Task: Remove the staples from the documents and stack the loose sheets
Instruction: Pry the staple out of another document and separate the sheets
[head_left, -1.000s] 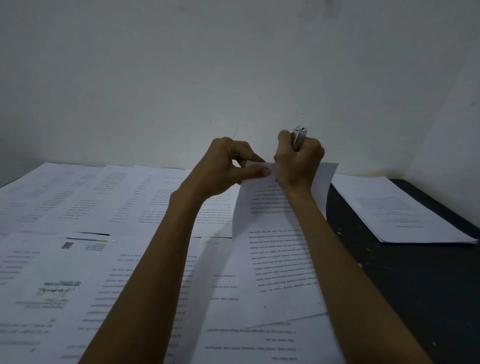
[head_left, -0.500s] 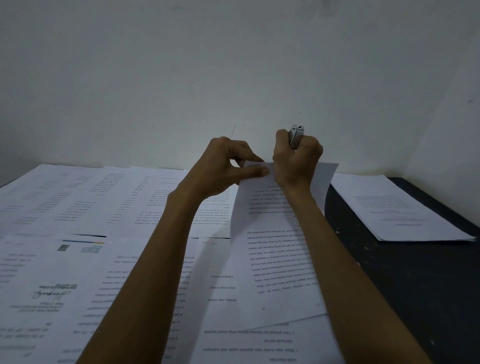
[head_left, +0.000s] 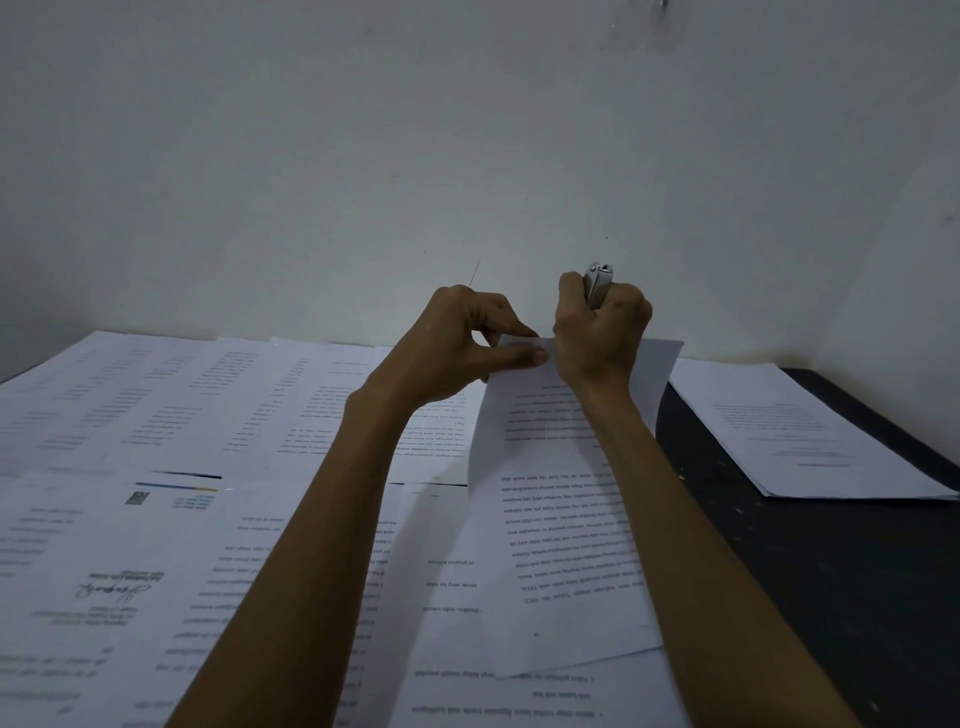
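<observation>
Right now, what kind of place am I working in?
Probably a paperwork desk in a room corner: dark tabletop against bare pale walls, spread with printed sheets, plus a paper stack.

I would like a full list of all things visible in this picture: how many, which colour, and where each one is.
held document: one, white with printed text, in the middle, its far edge lifted off the papers below
metal tool: one, silver, sticking up out of the right fist
loose sheets: many, overlapping so that they cannot be counted, white with print, spread over the left and near part of the table
paper stack: one, white, at the far right, lying apart on bare table
table: one, dark, bare on the right side
wall: pale, behind the table
left hand: pinches the far edge of the held document
right hand: grips the metal tool at the same edge
</observation>
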